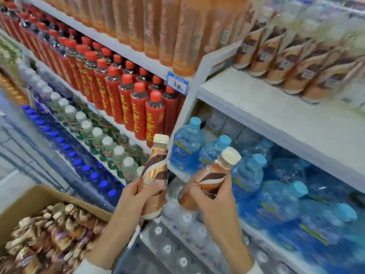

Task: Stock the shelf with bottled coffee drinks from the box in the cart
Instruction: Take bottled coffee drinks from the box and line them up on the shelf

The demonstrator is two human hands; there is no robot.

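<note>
My left hand (136,194) grips a brown coffee bottle (156,171) with a cream cap, held upright in front of the shelf post. My right hand (211,196) grips a second coffee bottle (213,178), tilted to the right, in front of the blue water bottles. The cardboard box (37,196) at lower left holds several more coffee bottles (51,234) seen from above. A row of the same coffee bottles (286,62) stands at the back of the white shelf (266,115) at upper right, with bare shelf surface in front of them.
Red herbal tea bottles (126,99) fill the shelf to the left of the white post (189,101). Large blue water bottles (276,184) lie under the coffee shelf. Orange drink bottles (167,26) stand on the top shelf. A price tag (177,83) hangs on the shelf edge.
</note>
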